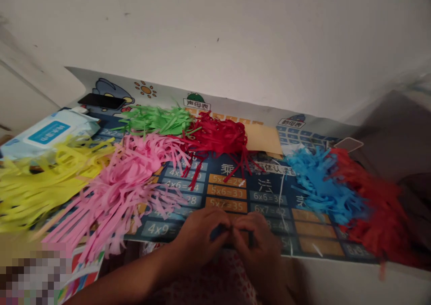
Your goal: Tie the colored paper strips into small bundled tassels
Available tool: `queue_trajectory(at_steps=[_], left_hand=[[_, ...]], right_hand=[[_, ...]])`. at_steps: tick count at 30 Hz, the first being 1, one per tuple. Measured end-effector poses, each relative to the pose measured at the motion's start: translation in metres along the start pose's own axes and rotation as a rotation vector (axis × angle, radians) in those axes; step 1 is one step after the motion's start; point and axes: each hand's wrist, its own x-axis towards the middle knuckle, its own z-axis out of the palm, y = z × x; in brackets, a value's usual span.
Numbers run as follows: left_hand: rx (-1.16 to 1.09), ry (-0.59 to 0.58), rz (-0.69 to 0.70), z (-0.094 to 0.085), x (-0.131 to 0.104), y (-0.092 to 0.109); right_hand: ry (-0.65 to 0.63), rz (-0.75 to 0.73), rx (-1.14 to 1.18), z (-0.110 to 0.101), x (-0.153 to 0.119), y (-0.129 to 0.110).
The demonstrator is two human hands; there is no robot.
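My left hand (201, 235) and my right hand (258, 236) meet at the front edge of the table mat (151, 228). Thumb and fingers are pinched on both, with the fingertips close together. Whatever lies between them is too small or hidden to make out. Ahead of my hands sits a bunch of dark red paper strips (220, 134). Pink fringed paper strips (134, 174) spread to the left of my left hand. On the right side are blue paper strips (325, 183), partly against red-orange strips (377, 201).
Yellow strips (50, 174) lie at far left beside a wet-wipe pack (47, 132); a black phone (101, 101) is behind it. Green strips (158, 120) and a tan paper piece (262, 139) lie along the back. The mat's back edge curls up against the wall (235, 40).
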Motion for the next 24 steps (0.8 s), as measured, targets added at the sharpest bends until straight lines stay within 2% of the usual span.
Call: queue_trajectory(at_steps=[3, 5, 7, 9, 12, 14, 18, 24], left_hand=[[0.033, -0.020, -0.069, 0.001, -0.001, -0.002], [-0.046, -0.037, -0.100, -0.001, 0.000, -0.003], [-0.184, -0.093, -0.150, -0.003, 0.001, -0.004], [-0.369, -0.187, -0.278, -0.003, 0.003, -0.006], [-0.629, -0.303, -0.578, 0.003, 0.004, -0.011], [-0.720, -0.300, -0.711, 0.007, 0.005, -0.015], [-0.812, -0.238, -0.756, 0.012, 0.007, -0.023], [-0.808, -0.169, -0.813, 0.016, 0.008, -0.023]], right_hand=[[-0.060, -0.075, -0.030, -0.005, 0.004, 0.009], [-0.094, -0.015, -0.046, -0.018, 0.019, 0.033], [-0.048, 0.130, -0.167, -0.038, 0.046, 0.072], [0.007, 0.321, -0.456, -0.059, 0.080, 0.119], [0.007, 0.413, -0.584, -0.078, 0.122, 0.182], [-0.021, 0.464, -0.611, -0.081, 0.137, 0.209], [-0.075, 0.551, -0.596, -0.082, 0.139, 0.233], [-0.023, 0.564, -0.538, -0.079, 0.127, 0.236]])
